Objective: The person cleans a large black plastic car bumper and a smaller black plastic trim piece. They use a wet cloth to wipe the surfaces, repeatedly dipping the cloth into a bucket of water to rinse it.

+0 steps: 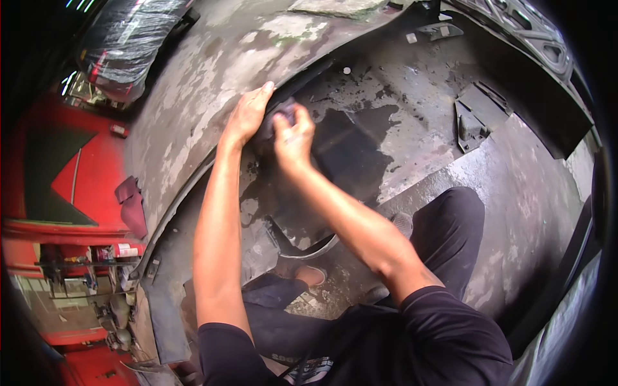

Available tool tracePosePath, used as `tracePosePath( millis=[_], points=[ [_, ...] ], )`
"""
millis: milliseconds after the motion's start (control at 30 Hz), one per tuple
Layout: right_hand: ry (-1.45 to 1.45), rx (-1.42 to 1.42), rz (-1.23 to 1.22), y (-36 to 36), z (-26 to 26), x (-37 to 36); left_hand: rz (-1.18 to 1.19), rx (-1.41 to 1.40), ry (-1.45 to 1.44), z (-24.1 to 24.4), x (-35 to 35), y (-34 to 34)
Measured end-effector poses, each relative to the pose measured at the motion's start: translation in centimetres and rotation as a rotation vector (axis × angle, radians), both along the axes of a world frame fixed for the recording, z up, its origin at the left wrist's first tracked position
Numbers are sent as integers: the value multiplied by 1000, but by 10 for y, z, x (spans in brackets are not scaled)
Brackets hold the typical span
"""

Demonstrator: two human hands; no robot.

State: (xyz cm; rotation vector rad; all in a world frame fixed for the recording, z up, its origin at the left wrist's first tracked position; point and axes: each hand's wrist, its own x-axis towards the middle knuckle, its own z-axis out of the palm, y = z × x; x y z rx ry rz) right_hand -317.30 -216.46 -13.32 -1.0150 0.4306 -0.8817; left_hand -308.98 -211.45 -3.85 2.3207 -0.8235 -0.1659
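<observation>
A long, curved dark panel, apparently a car bumper (311, 77), stands on edge and arcs across the view before me. My left hand (246, 116) grips its upper rim, fingertips pointing along the edge and the thumb side hidden. Just right of it, my right hand (295, 135) pinches a crumpled dark cloth or pad (287, 110) against the panel's inner side. The right hand is slightly blurred. Below both hands, a dark wet patch (357, 149) spreads over the concrete floor.
A black plastic bracket (473, 128) lies on the floor at right, near a large black panel (526, 91) and a silver metal frame (521, 24). Red cabinets (96, 178) and a plastic-wrapped part (130, 48) stand left. My bent knee (454, 212) is at lower right.
</observation>
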Motion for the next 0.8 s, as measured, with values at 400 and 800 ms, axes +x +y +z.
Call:
tracePosePath(
  millis=[400,800],
  points=[
    [-3,-381,564,2,-20,-32,-14,81,-246,20,-36,49],
    [-221,-1443,94,-82,97,-43,128,57,-620,-95,-155,66]
  ],
)
